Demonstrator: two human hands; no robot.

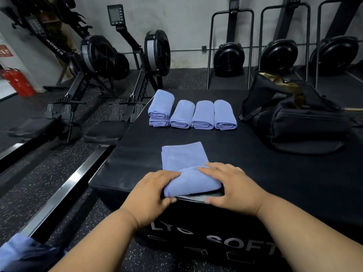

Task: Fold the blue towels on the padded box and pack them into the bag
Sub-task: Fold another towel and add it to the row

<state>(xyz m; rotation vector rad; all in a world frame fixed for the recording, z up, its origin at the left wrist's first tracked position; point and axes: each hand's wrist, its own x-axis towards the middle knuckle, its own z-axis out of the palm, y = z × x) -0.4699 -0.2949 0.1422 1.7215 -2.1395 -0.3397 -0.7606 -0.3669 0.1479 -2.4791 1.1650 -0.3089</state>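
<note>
Bag (pixel 294 118) interior hidden

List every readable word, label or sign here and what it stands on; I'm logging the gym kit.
"LYO SOFT", cut off: front of the black padded box.
"ROWER": sloping rail of the black rowing machine.
Partial "OWER": second black rowing machine.
Red wall sign: blurred, unreadable.
Monitor screen: blank.
</note>
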